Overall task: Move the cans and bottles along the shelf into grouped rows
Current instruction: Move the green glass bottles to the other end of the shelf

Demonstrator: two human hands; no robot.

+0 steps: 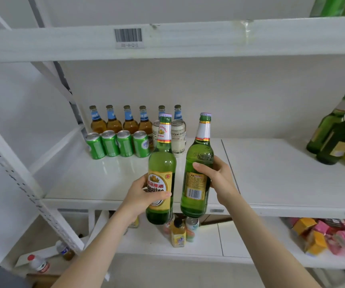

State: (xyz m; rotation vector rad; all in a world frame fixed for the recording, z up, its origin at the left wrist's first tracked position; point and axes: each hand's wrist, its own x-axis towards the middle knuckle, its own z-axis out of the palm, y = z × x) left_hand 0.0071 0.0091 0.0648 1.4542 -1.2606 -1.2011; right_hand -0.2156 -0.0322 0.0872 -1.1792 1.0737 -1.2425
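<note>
Two green bottles (161,169) (197,169), one gripped per hand (144,194) (219,179).

In my left hand (144,196) the green bottle (160,163) is smooth, glossy glass with a shiny yellow paper label and a foil-look neck wrap. The bottle in my right hand (217,179) is the same clear green glass (196,159), raised lettering moulded into its shoulder. The shelf board (109,175) looks like white painted metal, semi-gloss, catching soft reflections. The green cans (117,145) are glossy printed metal with bare silvery tops; the amber bottles (113,119) are shiny glass.
</note>
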